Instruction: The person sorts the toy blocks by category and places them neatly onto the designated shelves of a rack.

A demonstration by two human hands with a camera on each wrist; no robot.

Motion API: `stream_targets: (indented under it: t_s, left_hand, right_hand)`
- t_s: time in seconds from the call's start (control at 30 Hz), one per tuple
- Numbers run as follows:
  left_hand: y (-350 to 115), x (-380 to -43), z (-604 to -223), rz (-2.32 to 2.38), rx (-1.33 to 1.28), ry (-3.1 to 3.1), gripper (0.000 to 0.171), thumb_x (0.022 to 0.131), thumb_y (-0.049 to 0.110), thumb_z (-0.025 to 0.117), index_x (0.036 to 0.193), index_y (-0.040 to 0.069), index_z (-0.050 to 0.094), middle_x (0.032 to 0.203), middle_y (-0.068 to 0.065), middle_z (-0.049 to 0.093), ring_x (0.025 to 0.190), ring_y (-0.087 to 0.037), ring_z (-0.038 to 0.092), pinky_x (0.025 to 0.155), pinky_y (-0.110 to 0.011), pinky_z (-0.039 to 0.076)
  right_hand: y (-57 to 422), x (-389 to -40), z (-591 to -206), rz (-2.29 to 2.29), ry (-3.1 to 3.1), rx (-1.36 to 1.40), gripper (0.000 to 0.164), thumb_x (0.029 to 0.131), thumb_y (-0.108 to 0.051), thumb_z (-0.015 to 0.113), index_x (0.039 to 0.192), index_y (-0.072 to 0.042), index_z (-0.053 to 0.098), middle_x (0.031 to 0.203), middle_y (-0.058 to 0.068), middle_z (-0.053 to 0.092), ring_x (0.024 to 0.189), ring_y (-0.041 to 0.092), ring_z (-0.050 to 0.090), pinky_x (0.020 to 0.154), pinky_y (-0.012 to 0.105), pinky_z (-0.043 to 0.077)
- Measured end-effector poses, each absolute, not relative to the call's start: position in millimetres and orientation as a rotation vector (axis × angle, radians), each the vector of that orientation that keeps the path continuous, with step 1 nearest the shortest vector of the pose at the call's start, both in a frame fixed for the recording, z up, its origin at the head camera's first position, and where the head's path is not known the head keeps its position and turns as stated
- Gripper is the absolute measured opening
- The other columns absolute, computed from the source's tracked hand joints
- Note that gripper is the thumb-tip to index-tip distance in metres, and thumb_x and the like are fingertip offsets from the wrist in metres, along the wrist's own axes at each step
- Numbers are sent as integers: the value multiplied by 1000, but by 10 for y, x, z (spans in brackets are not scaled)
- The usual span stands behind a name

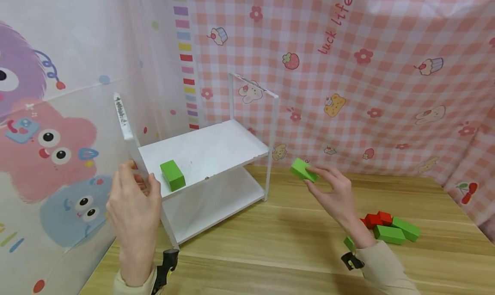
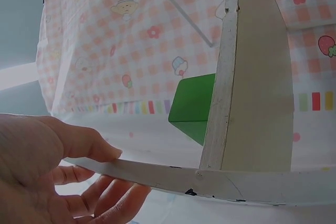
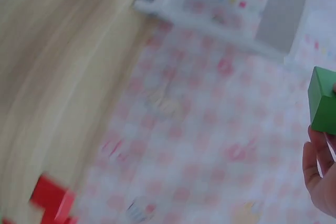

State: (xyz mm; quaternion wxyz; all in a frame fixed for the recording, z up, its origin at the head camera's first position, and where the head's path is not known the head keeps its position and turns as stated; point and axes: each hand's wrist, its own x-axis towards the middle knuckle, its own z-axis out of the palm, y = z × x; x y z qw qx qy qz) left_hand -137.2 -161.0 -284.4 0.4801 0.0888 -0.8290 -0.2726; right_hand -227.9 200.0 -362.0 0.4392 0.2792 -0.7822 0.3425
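Observation:
A white two-tier shelf (image 1: pixel 209 144) stands on the wooden table at left centre. My left hand (image 1: pixel 135 200) is at its left side; in the left wrist view, thumb and fingers (image 2: pixel 102 148) grip the white side post (image 2: pixel 168 177). One green block (image 1: pixel 172 175) lies on the upper tier near that post. To the right of the shelf, my right hand (image 1: pixel 330 192) pinches another green block (image 1: pixel 303 169) between thumb and fingers, above the table. The right wrist view shows this held block (image 3: pixel 322 100) at its right edge, partly cut off.
Red blocks (image 1: pixel 378 219) and green blocks (image 1: pixel 389 235) lie in a loose group on the table (image 1: pixel 286 243) beneath the right forearm, which partly hides them. A pink checked cloth (image 1: pixel 348 114) hangs behind the table, and a cartoon-printed sheet (image 1: pixel 69 114) hangs at left.

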Motion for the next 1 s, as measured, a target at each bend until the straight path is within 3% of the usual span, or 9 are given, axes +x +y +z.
stream_targets:
  t_s: [0.13, 0.47, 1.0]
  left_hand:
    - [-1614, -1369, -2840, -662, 217, -2025, 27, 88, 3, 59, 111, -8, 52, 83, -22, 58, 70, -40, 62, 57, -50, 50]
    - [-1612, -1359, -2826, -662, 206, -2033, 26, 88, 3, 59, 110, -8, 52, 82, -23, 60, 68, -39, 62, 57, -51, 51]
    - [-1614, -1363, -2830, -666, 202, -2029, 25, 88, 3, 59, 109, -8, 52, 82, -23, 60, 68, -39, 62, 58, -52, 52]
  right_hand:
    - [1714, -2281, -3518, 864, -1892, 751, 36, 64, 7, 80, 99, -1, 72, 97, 15, 69, 88, 27, 66, 86, 9, 47]
    - [1059, -2267, -3314, 982, -1924, 844, 30, 71, -1, 80, 100, -1, 71, 101, 14, 69, 94, 25, 65, 78, 34, 58]
    - [159, -2252, -3233, 1014, -1987, 840, 24, 76, -9, 77, 99, -3, 72, 97, 11, 70, 90, 20, 65, 76, 23, 56]
